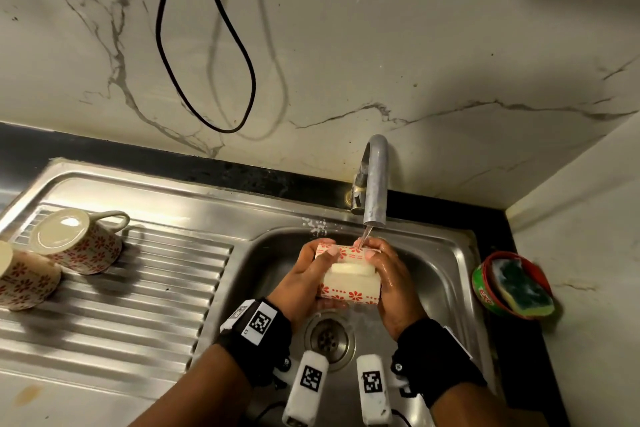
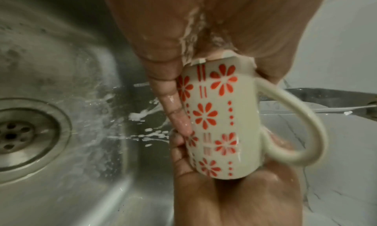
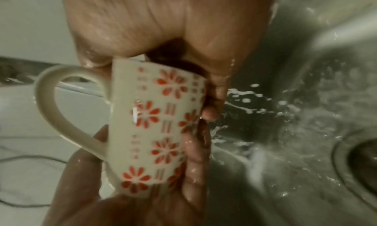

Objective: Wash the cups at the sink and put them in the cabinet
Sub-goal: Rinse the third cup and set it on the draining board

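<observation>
A cream cup with red flowers [image 1: 346,286] lies on its side over the sink basin [image 1: 436,263], handle up, under the running tap [image 1: 375,184]. My left hand [image 1: 304,274] grips its left side with fingers curled over the body. My right hand [image 1: 391,277] wraps the right side, and water falls near its fingertips. In the left wrist view the cup [image 2: 216,119] shows between my left hand [image 2: 163,35] above and my right hand [image 2: 224,197] below. The right wrist view has the cup [image 3: 155,124] under my right hand [image 3: 163,27]. Two matching cups [image 1: 78,241] [image 1: 24,277] stand upside down on the drainboard.
The ribbed steel drainboard [image 1: 138,288] stretches left of the basin. The drain [image 1: 329,336] sits below my hands. A green and red tub with a sponge [image 1: 516,284] rests on the counter at the right. A black cable [image 1: 207,45] loops down the marble wall.
</observation>
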